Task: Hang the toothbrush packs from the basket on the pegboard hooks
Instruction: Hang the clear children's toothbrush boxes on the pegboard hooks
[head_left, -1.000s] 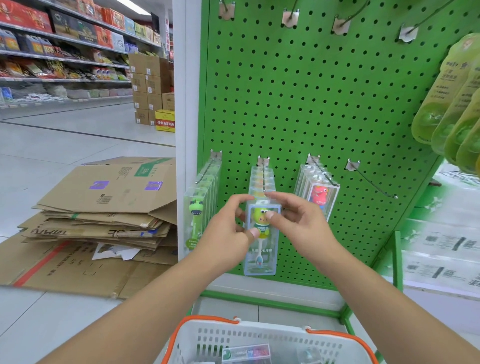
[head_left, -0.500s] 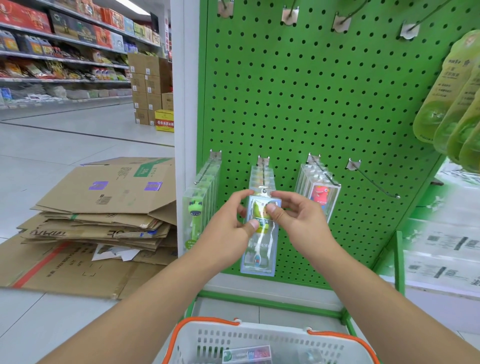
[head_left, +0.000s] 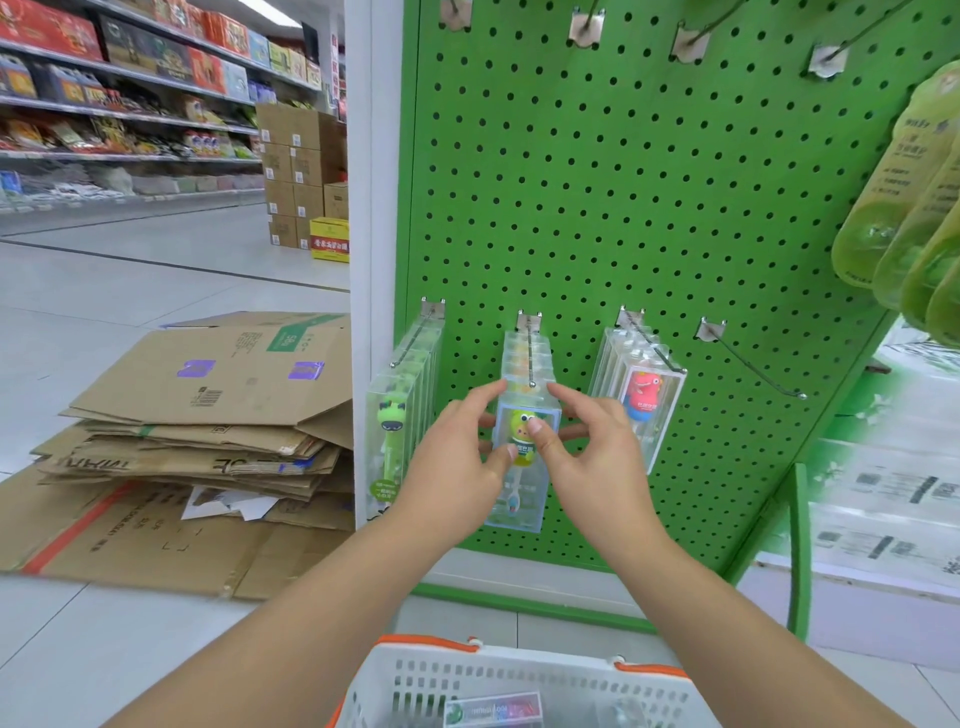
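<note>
We are in the middle of hanging one pack. Our left hand (head_left: 457, 457) and right hand (head_left: 587, 452) both pinch the clear toothbrush pack (head_left: 522, 467) with the yellow-green cartoon handle, thumbs on its front face and the other fingers curled round its side edges, so each hand is closed on the pack and holds nothing else. The pack sits between our two hands, its top edge level with our forefinger tips and right at the ball end of the middle hook (head_left: 530, 358) on the green pegboard (head_left: 623, 208). Whether the hang hole has already caught the hook tip we cannot tell; the top of the pack blurs into the packs already hung behind it.

We judge the step in hand to be threading this pack onto that hook. The next move calls for keeping the pack upright and square, guiding the hole over the ball end, then sliding it back against the row just beyond our fingertips before letting go.

To the left of our left hand hangs a row of green-handled packs (head_left: 392, 421); just right of our right hand, a row with a red one (head_left: 644, 395); farther right, a bare hook (head_left: 753, 364). Below our wrists the basket (head_left: 519, 670) shows at least one more pack (head_left: 493, 709) waiting.
</note>
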